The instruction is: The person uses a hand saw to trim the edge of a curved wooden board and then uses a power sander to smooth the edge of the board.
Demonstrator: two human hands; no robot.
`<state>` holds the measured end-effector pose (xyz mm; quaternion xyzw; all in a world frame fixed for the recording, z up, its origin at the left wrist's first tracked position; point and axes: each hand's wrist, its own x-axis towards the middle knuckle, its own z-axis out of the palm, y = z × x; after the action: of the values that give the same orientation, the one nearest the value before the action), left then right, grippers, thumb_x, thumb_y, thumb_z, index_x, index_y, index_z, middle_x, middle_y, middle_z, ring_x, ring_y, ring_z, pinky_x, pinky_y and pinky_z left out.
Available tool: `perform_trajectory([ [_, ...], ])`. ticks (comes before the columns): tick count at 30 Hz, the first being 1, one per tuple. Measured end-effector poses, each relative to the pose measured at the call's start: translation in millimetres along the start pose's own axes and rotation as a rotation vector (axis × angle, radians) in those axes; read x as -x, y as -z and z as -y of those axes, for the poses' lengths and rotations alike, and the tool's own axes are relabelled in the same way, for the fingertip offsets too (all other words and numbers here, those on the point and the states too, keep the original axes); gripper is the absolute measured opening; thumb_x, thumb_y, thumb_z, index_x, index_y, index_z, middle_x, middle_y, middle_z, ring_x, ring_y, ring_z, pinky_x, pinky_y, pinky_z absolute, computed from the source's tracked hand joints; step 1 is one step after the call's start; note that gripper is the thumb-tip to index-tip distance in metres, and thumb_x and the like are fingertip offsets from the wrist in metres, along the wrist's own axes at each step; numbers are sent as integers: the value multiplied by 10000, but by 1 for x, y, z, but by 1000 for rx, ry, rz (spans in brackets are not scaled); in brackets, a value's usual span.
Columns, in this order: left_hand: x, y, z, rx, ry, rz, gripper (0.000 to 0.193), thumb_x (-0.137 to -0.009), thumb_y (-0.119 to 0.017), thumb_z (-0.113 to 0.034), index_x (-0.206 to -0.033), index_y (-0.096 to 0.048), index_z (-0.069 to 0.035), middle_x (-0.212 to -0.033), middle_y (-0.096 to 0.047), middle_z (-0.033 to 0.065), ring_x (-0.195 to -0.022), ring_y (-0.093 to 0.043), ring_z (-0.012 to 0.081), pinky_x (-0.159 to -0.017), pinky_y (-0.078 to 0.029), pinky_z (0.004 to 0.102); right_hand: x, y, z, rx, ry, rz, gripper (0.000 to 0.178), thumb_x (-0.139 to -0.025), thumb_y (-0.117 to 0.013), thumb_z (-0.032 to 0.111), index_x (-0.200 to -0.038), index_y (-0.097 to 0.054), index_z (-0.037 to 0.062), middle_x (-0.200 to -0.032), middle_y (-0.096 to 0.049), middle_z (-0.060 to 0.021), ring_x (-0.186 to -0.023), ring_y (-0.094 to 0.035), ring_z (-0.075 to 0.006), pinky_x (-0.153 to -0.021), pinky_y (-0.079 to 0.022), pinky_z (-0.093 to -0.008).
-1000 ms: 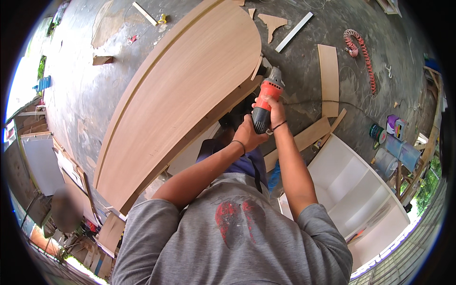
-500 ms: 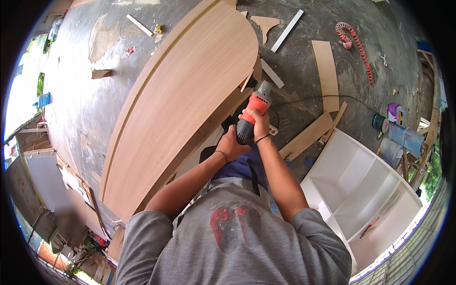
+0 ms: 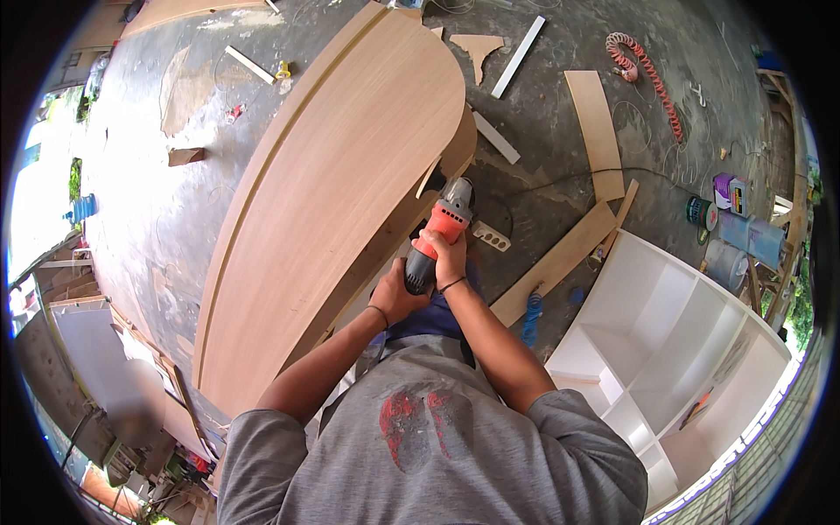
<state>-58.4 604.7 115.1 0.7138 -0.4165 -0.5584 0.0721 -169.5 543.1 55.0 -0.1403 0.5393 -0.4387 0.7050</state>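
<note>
Both of your hands grip the orange-and-grey handheld power grinder (image 3: 440,229): your left hand (image 3: 395,296) wraps its rear, your right hand (image 3: 448,254) closes around its body. The grinder's head meets the edge of the large curved wooden panel (image 3: 332,192). A white open-shelf cabinet (image 3: 691,350) lies at four o'clock.

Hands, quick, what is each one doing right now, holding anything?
Left hand: closed on the rear of the orange power tool.
Right hand: closed on the same tool's body, fingers wrapped around it, beside the curved wooden panel.
</note>
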Motion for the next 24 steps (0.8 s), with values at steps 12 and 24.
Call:
perform_trajectory([
  [12,-43,-2,-55,-62,-58,31,745,-593,-748,-329,-1155,-414,28,-923,-619,267,-877,-629,379,-759,-500,419,-47,17,46,-90,-56,37,355,-756,-647,122,-1051,-476,23,-806,-580,-110,-643,-626,-236,-622,-545,-348],
  [24,-35,3,-28,-74,-33,-2,734,-600,-760,-397,-1098,-432,32,-951,-620,270,-922,-623,387,-785,-496,420,-41,10,19,-15,-28,76,379,-757,-646,158,-1058,-455,32,-819,-578,-121,-658,-627,-246,-601,-541,-368],
])
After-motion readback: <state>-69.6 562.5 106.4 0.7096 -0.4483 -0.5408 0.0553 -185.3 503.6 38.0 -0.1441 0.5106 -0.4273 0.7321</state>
